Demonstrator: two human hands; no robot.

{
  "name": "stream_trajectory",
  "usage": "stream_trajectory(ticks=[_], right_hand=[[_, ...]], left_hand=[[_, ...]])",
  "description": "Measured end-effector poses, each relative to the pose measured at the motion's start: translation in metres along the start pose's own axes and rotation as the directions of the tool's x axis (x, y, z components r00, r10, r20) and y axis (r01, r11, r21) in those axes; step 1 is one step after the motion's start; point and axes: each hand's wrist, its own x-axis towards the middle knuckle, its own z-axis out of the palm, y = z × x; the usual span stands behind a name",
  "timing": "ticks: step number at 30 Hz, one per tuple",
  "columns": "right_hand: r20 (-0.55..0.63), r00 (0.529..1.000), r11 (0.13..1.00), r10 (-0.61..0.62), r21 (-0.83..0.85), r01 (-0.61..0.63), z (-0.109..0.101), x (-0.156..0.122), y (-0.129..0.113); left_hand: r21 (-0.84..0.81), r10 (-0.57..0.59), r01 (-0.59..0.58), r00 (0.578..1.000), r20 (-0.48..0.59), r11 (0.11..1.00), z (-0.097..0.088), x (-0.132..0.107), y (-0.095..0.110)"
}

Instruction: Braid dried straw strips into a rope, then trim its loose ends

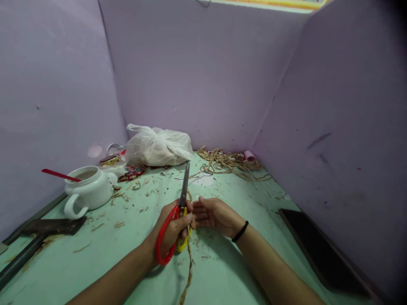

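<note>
My left hand (173, 226) is wrapped round a pair of scissors (164, 240) with red and yellow on the handles. The blades are together and point away from me. A twisted straw-coloured cord (190, 271) runs beside the scissors, along the fingers of my left hand, and down toward the near edge of the view. My right hand (216, 216), with a black band on the wrist, is open with its fingers stretched toward the cord. Its fingertips are close to the cord; whether they touch it I cannot tell.
On the left of the green table (127, 258) stand a white pot (95, 192) with a red stick and a dark hammer-shaped tool (54, 226). A tied white plastic bag (159, 148) and tangled cord (222, 163) lie at the back. A dark flat slab (318, 250) lies right. Purple walls enclose the table.
</note>
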Motion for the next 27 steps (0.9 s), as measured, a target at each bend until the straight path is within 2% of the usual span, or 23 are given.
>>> stream_trajectory(ticks=[3, 6, 11, 15, 17, 19, 22, 24, 25, 27], right_hand=[[0.098, 0.98, 0.985, -0.171, 0.036, 0.168, 0.011, -0.009, 0.005], [0.112, 0.964, 0.97, -0.243, 0.046, 0.239, 0.012, -0.014, 0.005], [0.131, 0.931, 0.939, -0.341, 0.081, 0.333, 0.012, -0.023, 0.002], [0.053, 0.951, 0.952, -0.304, 0.052, 0.302, 0.012, -0.026, 0.001], [0.015, 0.961, 0.961, -0.277, 0.02, 0.277, 0.011, -0.026, 0.001], [-0.035, 0.962, 0.963, -0.271, -0.006, 0.271, 0.011, -0.025, 0.001], [-0.142, 0.947, 0.958, -0.287, -0.037, 0.285, 0.01, -0.025, 0.001], [-0.183, 0.933, 0.95, -0.311, -0.075, 0.302, 0.01, -0.025, 0.001], [-0.181, 0.93, 0.946, -0.321, -0.107, 0.306, 0.01, -0.025, 0.002], [-0.152, 0.934, 0.938, -0.322, -0.185, 0.294, 0.011, -0.025, 0.004]], left_hand=[[0.097, -0.009, -0.007, 0.987, 0.16, 0.995, 0.004, -0.007, 0.002], [0.164, -0.008, -0.028, 0.976, 0.217, 0.986, 0.008, -0.011, 0.003], [0.157, -0.035, 0.005, 0.981, 0.19, 0.988, 0.007, -0.011, 0.009], [0.217, -0.03, 0.006, 0.994, 0.109, 0.976, 0.001, -0.007, 0.014], [0.287, 0.022, -0.025, 1.0, 0.014, 0.958, -0.004, -0.004, 0.015], [0.424, 0.115, -0.078, 0.991, -0.063, 0.902, -0.011, -0.002, 0.016], [0.658, 0.276, -0.178, 0.96, -0.048, 0.732, -0.019, -0.001, 0.016], [0.712, 0.333, -0.227, 0.943, -0.01, 0.664, -0.021, 0.0, 0.016], [0.708, 0.346, -0.236, 0.938, -0.013, 0.665, -0.021, 0.001, 0.015], [0.636, 0.337, -0.217, 0.939, -0.072, 0.74, -0.018, 0.005, 0.015]])
